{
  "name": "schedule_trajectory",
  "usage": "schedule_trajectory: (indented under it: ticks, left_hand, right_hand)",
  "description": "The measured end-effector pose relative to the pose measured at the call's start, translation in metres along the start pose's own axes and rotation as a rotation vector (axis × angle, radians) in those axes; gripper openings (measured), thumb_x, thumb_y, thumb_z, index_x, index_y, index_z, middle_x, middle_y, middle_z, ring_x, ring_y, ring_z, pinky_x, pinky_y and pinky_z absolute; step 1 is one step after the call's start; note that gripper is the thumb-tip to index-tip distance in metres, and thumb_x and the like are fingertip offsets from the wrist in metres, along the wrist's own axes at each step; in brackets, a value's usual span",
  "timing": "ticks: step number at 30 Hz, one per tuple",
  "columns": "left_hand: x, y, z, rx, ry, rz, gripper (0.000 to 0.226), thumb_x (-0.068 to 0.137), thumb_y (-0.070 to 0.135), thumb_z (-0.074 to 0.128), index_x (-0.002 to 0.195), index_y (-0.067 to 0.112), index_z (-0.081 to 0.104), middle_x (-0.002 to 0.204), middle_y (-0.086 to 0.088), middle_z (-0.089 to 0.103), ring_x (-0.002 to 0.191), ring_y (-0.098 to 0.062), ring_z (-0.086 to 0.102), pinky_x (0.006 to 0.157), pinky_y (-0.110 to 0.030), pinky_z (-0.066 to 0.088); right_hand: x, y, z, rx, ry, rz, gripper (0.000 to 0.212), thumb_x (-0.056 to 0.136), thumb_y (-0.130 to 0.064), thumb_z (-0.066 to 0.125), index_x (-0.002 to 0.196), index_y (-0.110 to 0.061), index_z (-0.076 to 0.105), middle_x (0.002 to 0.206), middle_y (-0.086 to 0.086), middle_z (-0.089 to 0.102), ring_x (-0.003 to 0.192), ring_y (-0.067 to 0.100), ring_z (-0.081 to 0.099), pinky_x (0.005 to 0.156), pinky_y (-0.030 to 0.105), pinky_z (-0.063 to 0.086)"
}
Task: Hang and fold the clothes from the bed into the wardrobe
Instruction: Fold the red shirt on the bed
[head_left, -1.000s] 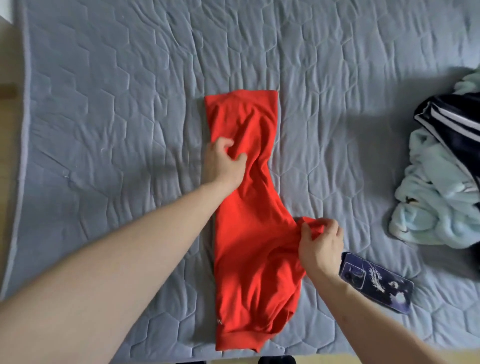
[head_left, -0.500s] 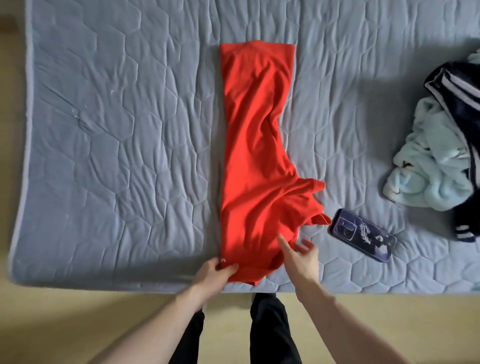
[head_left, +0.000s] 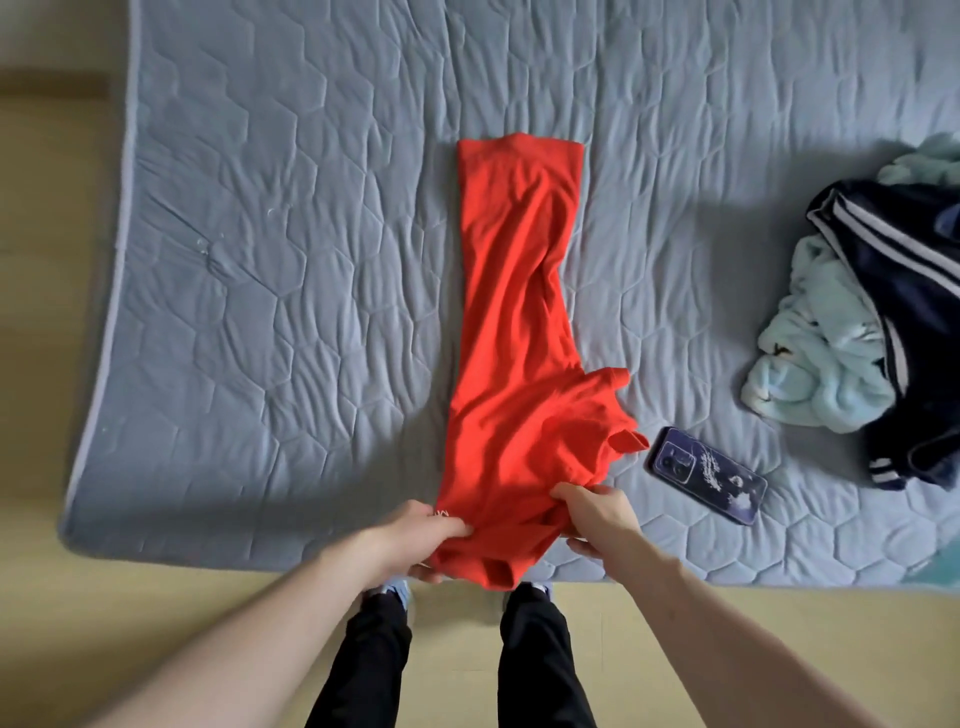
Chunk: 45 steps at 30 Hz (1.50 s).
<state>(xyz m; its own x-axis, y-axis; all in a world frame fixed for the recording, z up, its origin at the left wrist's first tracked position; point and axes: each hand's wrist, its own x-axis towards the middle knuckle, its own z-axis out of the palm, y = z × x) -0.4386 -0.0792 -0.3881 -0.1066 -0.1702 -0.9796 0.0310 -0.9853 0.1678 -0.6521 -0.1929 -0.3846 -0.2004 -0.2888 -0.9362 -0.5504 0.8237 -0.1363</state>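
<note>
Both hands are down at the near end of the red garment (head_left: 514, 332), right at the edge of the bed (head_left: 260, 260). The left hand (head_left: 415, 535) has its fingers curled round the near left corner, thumb on top and fingers tucked underneath, so it's got a proper hold of the cloth. The right hand (head_left: 597, 514) is doing the same on the near right side, bunching a fold of the red fabric between thumb and fingers. The hem between the two hands sags a bit over the mattress edge.

The garment itself is folded into a long narrow strip running straight away from the person up the middle of the bed, far end lying flat and squared off. One bit, looks like a sleeve, pokes out to the right about two thirds of the way down, not tucked in.

Just beside that sticking-out bit, to the right, there's a phone (head_left: 706, 475) in a dark purple case lying face down on the quilted grey cover, close to the right hand but not touching the red cloth. Further right, well apart from the garment, is a heap of clothes: a pale mint fluffy thing (head_left: 815, 369) with a navy jacket (head_left: 914, 291) with white stripes lying partly over it.

Below the bed edge you can see the person's legs in black trousers (head_left: 535, 660) on a yellowish floor (head_left: 52, 623).
</note>
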Motion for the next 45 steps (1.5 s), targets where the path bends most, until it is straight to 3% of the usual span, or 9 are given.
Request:
schedule_trajectory:
  ticks: [8, 14, 18, 21, 24, 29, 33, 37, 45]
  left_hand:
    - [-0.038, 0.143, -0.042, -0.342, 0.418, 0.294, 0.03, 0.083, 0.033, 0.083, 0.099, 0.011, 0.07, 0.092, -0.014, 0.077, 0.066, -0.02, 0.074, 0.058, -0.034, 0.062]
    - [-0.034, 0.295, -0.079, -0.451, 0.335, 0.522, 0.025, 0.091, 0.033, 0.076, 0.101, 0.011, 0.07, 0.064, -0.002, 0.074, 0.052, -0.013, 0.071, 0.047, -0.026, 0.055]
    - [-0.017, 0.355, -0.1, -0.452, 0.313, 0.614, 0.038, 0.089, 0.044, 0.076, 0.111, 0.016, 0.063, 0.097, -0.006, 0.076, 0.073, -0.022, 0.078, 0.057, -0.03, 0.06]
    - [0.018, 0.349, -0.108, -0.244, 0.465, 0.602, 0.036, 0.087, 0.041, 0.074, 0.112, 0.023, 0.055, 0.099, -0.005, 0.073, 0.07, -0.02, 0.075, 0.056, -0.03, 0.061]
    - [0.057, 0.301, -0.108, 0.03, 0.623, 0.442, 0.063, 0.077, 0.043, 0.076, 0.133, 0.018, 0.059, 0.115, -0.008, 0.071, 0.09, -0.023, 0.073, 0.085, -0.038, 0.063]
    - [0.102, 0.235, -0.105, 0.089, 0.537, 0.299, 0.09, 0.069, 0.06, 0.076, 0.144, 0.016, 0.053, 0.131, -0.005, 0.063, 0.115, -0.026, 0.065, 0.102, -0.044, 0.054]
    - [0.118, 0.219, -0.094, 0.035, 0.435, 0.283, 0.095, 0.057, 0.072, 0.074, 0.135, 0.019, 0.06, 0.127, 0.0, 0.069, 0.115, -0.021, 0.066, 0.104, -0.043, 0.053]
    - [0.132, 0.216, -0.082, -0.013, 0.382, 0.299, 0.07, 0.072, 0.062, 0.078, 0.124, 0.017, 0.064, 0.115, -0.002, 0.075, 0.1, -0.021, 0.073, 0.093, -0.041, 0.061]
    - [0.134, 0.21, -0.07, -0.029, 0.439, 0.278, 0.036, 0.091, 0.036, 0.072, 0.114, 0.008, 0.071, 0.081, -0.007, 0.07, 0.061, -0.022, 0.062, 0.059, -0.029, 0.049]
  right_hand:
    - [-0.03, -0.133, -0.036, 0.046, 0.015, -0.166, 0.022, 0.082, -0.036, 0.071, 0.081, -0.014, 0.068, 0.063, 0.009, 0.071, 0.064, 0.026, 0.07, 0.041, 0.019, 0.033]
    - [-0.014, -0.249, -0.058, 0.275, 0.018, -0.22, 0.02, 0.097, -0.03, 0.054, 0.087, -0.017, 0.065, 0.053, 0.004, 0.068, 0.035, 0.013, 0.059, 0.036, 0.01, 0.025]
    - [0.007, -0.299, -0.065, 0.442, 0.023, -0.328, 0.025, 0.102, -0.038, 0.055, 0.094, -0.014, 0.059, 0.067, 0.006, 0.073, 0.043, 0.018, 0.067, 0.039, 0.017, 0.046]
    - [0.036, -0.292, -0.063, 0.156, 0.249, -0.381, 0.037, 0.09, -0.048, 0.066, 0.091, -0.011, 0.068, 0.095, 0.01, 0.075, 0.084, 0.031, 0.076, 0.073, 0.036, 0.063]
    - [0.065, -0.243, -0.062, -0.098, 0.459, -0.343, 0.071, 0.082, -0.05, 0.074, 0.139, -0.012, 0.055, 0.137, 0.016, 0.061, 0.13, 0.035, 0.057, 0.109, 0.042, 0.046]
    - [0.114, -0.194, -0.061, 0.158, 0.406, -0.055, 0.107, 0.069, -0.059, 0.087, 0.146, -0.003, 0.037, 0.142, 0.017, 0.053, 0.128, 0.037, 0.057, 0.107, 0.049, 0.05]
    - [0.138, -0.187, -0.057, 0.326, 0.301, -0.045, 0.089, 0.061, -0.061, 0.091, 0.124, -0.007, 0.06, 0.115, 0.01, 0.066, 0.102, 0.025, 0.068, 0.092, 0.043, 0.06]
    - [0.13, -0.193, -0.052, 0.46, 0.245, -0.262, 0.021, 0.079, -0.02, 0.086, 0.093, -0.012, 0.072, 0.078, 0.006, 0.07, 0.053, 0.011, 0.068, 0.052, 0.023, 0.056]
    - [0.048, -0.21, -0.015, 0.217, 0.435, -0.797, 0.012, 0.075, -0.019, 0.074, 0.074, -0.021, 0.061, 0.065, -0.006, 0.066, 0.062, 0.017, 0.067, 0.059, 0.03, 0.054]
